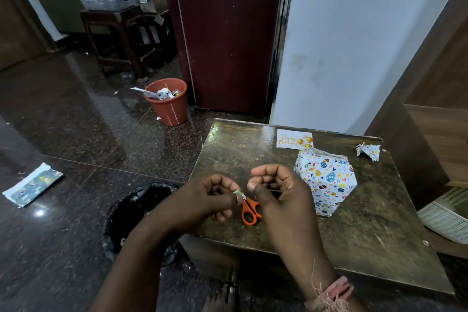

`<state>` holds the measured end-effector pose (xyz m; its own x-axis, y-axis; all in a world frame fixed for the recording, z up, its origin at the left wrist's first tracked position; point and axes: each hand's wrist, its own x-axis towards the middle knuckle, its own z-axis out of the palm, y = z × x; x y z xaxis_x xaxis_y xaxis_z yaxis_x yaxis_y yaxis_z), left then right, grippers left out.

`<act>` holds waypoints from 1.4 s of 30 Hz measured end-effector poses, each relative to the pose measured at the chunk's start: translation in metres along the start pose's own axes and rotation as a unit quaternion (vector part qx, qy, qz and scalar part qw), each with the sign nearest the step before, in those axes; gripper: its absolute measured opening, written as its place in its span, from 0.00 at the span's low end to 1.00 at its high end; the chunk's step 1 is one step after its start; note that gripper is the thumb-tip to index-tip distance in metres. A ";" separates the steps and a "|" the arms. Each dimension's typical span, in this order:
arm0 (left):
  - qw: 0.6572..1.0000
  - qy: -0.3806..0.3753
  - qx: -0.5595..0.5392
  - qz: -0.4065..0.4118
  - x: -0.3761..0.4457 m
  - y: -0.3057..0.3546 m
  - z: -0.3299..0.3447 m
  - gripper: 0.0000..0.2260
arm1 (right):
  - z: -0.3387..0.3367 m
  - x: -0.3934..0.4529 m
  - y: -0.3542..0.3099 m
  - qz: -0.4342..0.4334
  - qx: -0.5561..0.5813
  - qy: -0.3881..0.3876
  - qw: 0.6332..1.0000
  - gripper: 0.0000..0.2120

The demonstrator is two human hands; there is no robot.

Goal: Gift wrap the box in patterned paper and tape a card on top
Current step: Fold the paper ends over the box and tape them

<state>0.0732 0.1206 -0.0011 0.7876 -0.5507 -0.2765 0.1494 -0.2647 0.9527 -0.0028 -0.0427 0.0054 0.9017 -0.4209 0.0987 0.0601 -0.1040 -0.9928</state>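
Pinching paper scrap [239, 194], left grip [212, 200]; right grip [274, 185] curled empty, hiding scissors [249, 211]; wrapped box [326, 182] beside.

The counter [367, 223] has bare room along its left part and across its near right corner. The wrapped box [326, 182] stands right of the hands, the card [293, 139] just behind it, a paper scrap [368, 151] at the far right edge. Orange scissors [250, 213] lie under the hands.
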 end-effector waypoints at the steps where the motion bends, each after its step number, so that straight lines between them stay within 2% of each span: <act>1: 1.000 -0.001 0.006 0.004 0.000 0.000 0.000 0.09 | 0.000 0.000 0.000 -0.003 -0.002 0.003 1.000 0.12; 3: 1.000 -0.004 0.004 0.014 -0.001 0.001 -0.001 0.10 | 0.000 0.001 0.000 -0.015 -0.011 0.002 1.000 0.13; 7: 0.996 -0.033 -0.083 -0.005 -0.002 0.003 0.000 0.14 | -0.003 0.001 -0.004 -0.059 -0.008 -0.008 0.998 0.13; 9: 0.993 -0.038 -0.109 -0.014 -0.004 0.005 0.000 0.15 | -0.003 0.002 -0.006 -0.047 0.033 -0.005 0.998 0.13; 12: 0.996 -0.018 -0.087 0.006 -0.003 0.005 0.001 0.13 | -0.001 0.005 -0.003 0.001 0.093 0.012 0.996 0.11; 17: 0.997 -0.018 -0.074 0.029 -0.004 0.007 0.001 0.11 | 0.003 0.002 0.001 -0.024 0.040 0.017 0.999 0.12; 22: 0.994 -0.050 -0.095 -0.026 -0.011 0.012 0.003 0.15 | 0.001 0.002 -0.003 -0.052 0.030 0.038 0.998 0.13; 26: 0.990 -0.088 -0.098 -0.054 -0.016 0.015 0.004 0.11 | 0.003 -0.001 -0.003 -0.053 0.000 0.034 0.998 0.13; 32: 0.987 -0.069 -0.140 -0.037 -0.016 0.019 0.004 0.15 | 0.003 -0.001 0.001 -0.042 -0.011 0.045 0.998 0.13; 36: 0.988 -0.060 -0.140 -0.020 -0.017 0.020 0.002 0.14 | 0.005 0.000 0.005 -0.039 -0.013 0.055 0.998 0.13; 42: 0.982 -0.068 -0.173 -0.044 -0.016 0.016 -0.001 0.14 | 0.010 0.000 0.013 -0.038 -0.043 0.062 0.996 0.12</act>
<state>0.0633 0.1255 0.0190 0.6793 -0.6446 -0.3507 0.4258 -0.0431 0.9038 0.0023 -0.0356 -0.0077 0.8356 -0.5167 0.1867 0.0850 -0.2142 -0.9731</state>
